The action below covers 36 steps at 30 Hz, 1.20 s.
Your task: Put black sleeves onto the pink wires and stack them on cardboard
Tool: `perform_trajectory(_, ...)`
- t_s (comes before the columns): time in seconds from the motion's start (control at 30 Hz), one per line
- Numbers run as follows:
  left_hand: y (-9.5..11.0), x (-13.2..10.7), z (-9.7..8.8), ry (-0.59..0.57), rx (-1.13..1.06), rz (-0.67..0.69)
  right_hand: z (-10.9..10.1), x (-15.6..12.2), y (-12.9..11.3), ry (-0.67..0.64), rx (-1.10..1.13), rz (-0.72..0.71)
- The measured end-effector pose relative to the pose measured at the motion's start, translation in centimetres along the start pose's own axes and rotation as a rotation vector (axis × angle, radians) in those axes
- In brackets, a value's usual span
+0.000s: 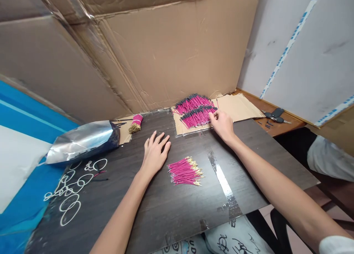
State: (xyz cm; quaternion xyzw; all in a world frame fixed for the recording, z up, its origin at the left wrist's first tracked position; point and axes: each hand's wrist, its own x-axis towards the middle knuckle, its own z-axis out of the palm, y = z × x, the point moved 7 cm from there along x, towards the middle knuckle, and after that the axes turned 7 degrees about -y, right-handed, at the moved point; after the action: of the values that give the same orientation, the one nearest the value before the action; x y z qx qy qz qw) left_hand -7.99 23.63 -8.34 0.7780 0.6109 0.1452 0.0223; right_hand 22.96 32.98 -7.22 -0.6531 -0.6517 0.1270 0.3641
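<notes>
My left hand [156, 150] rests on the dark tabletop with its fingers spread and nothing in it. Up at the cardboard sheet, my right hand [222, 125] pinches at the right end of a row of pink wires with black ends [197, 117]. What its fingertips hold is too small to make out. Behind that row lies a second, thicker row of the same wires [193, 102]. Nearer to me, between my forearms, a loose pile of pink wires with gold-coloured tips [185, 171] lies on the bare table.
A tied wire bundle [136, 123] stands at the back, beside a silver bag [83, 139]. White rubber bands [69, 189] are scattered at left. Pliers-like tools [276, 115] lie at far right. A cardboard wall [177, 47] closes off the back; clear tape [223, 180] crosses the table.
</notes>
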Motion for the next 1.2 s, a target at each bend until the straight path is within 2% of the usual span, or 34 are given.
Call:
perform_trajectory(0.13,-0.3,0.2,0.5,-0.054,-0.044,-0.014,-0.2,-0.2,-0.6,0.004,-0.003,-0.018)
perform_trajectory(0.33,0.1,0.4,0.1,0.016,-0.092,0.024,0.0,-1.2,-2.5,0.015,0.029,-0.133)
perform_trajectory(0.5,0.3,0.7,0.8,-0.061,-0.055,0.042,0.4,-2.1,-4.3,-0.018,0.041,-0.228)
perform_trajectory(0.73,1.9,0.3,-0.6,0.043,-0.122,0.119,0.8,-2.8,-5.0,-0.077,0.025,-0.242)
perform_trajectory(0.93,2.2,0.3,-0.3,0.037,-0.176,0.066,1.7,-4.7,-7.3,-0.116,0.054,-0.395)
perform_trajectory(1.03,2.0,0.3,-0.6,0.048,-0.407,-0.005,2.4,-6.5,-9.2,-0.224,0.138,-0.556)
perform_trajectory(1.13,2.3,0.1,-0.5,0.043,-0.853,-0.076,3.2,-8.8,-11.2,-0.444,0.267,-0.739)
perform_trajectory(1.2,2.8,0.0,-0.3,0.024,-1.086,-0.098,3.4,-9.8,-11.9,-0.549,0.343,-0.776)
